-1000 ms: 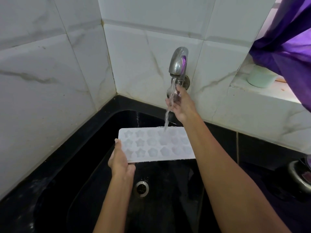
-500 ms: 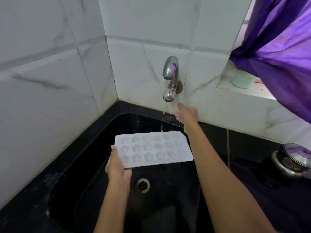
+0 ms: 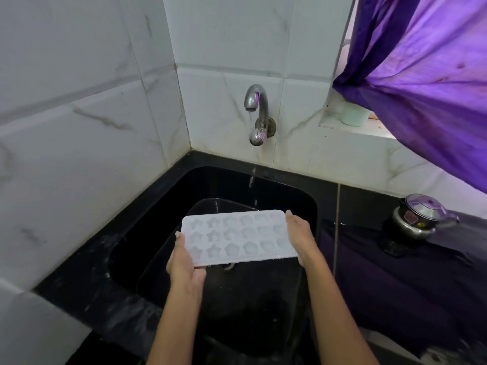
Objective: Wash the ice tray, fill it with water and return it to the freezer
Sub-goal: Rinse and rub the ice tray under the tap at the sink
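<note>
On my left is the white marbled tile wall [image 3: 79, 154], meeting the back wall at a corner. Below it the black sink [image 3: 147, 233] sits sunk into the black tabletop [image 3: 369, 206].

My left hand [image 3: 184, 264] grips the near left corner of the ice tray [image 3: 237, 237], thumb lying along the tray's left edge on top, the other fingers hidden underneath. The tray is white, with star shapes in its left cells and rounder flower shapes further right. I hold it roughly level above the sink basin, with the drain [image 3: 228, 265] peeking out just under its near edge.

Above and behind the tray, the metal tap [image 3: 257, 111] sticks out of the back wall; only a few drops fall from its spout, landing past the tray's far edge.

My right hand [image 3: 300, 233] holds the tray's right end, thumb on top at the far right corner, fingers wrapped below and out of sight.

Further right, a pale green cup [image 3: 354, 115] stands on the window ledge, partly behind the purple curtain [image 3: 421, 88]. Lower down, a steel pot with a lid [image 3: 419, 216] rests on the tabletop, well apart from the sink.
</note>
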The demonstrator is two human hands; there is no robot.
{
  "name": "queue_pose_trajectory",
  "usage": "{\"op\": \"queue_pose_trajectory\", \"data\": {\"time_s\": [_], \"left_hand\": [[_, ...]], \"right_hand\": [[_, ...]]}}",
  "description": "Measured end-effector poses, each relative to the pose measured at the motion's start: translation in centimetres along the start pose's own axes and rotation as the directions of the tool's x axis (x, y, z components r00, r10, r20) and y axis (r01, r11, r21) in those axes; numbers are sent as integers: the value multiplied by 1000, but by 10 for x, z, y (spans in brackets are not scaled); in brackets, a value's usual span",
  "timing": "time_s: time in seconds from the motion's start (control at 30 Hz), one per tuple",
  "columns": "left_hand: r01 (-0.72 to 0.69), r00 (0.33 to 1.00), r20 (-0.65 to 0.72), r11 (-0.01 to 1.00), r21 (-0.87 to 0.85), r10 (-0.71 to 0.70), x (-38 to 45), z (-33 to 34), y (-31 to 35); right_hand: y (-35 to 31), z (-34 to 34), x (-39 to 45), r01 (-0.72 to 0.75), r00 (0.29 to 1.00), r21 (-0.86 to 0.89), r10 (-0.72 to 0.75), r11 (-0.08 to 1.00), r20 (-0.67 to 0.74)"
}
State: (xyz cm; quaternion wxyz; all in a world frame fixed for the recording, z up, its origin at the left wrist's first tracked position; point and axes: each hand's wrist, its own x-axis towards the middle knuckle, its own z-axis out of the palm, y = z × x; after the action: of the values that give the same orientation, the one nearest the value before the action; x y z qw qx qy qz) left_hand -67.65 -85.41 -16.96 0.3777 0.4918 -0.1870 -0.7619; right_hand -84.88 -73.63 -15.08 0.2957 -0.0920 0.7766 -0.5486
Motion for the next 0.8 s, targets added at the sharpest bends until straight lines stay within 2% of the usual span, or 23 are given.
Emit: {"op": "queue_pose_trajectory", "data": {"time_s": [0.23, 0.37, 0.5, 0.67, 0.8], "left_hand": [[-30, 987, 157, 999, -23, 34, -30, -31, -10], [74, 958, 286, 990, -121, -37, -48, -44, -10], [157, 928, 357, 982, -107, -109, -57, -55, -15], [99, 940, 328, 995, 9, -97, -59, -60, -19], [67, 958, 279, 998, 7, -66, -65, -60, -26]], "right_hand": [[25, -8, -33, 49, 991, -8, -50, 999, -125], [27, -13, -46, 45, 991, -9, -46, 999, -129], [27, -18, -56, 60, 988, -9, -60, 998, -139], [34, -20, -68, 85, 984, -63, -94, 994, -154], [33, -28, -79, 107, 988, -97, -117, 990, -103]]}}
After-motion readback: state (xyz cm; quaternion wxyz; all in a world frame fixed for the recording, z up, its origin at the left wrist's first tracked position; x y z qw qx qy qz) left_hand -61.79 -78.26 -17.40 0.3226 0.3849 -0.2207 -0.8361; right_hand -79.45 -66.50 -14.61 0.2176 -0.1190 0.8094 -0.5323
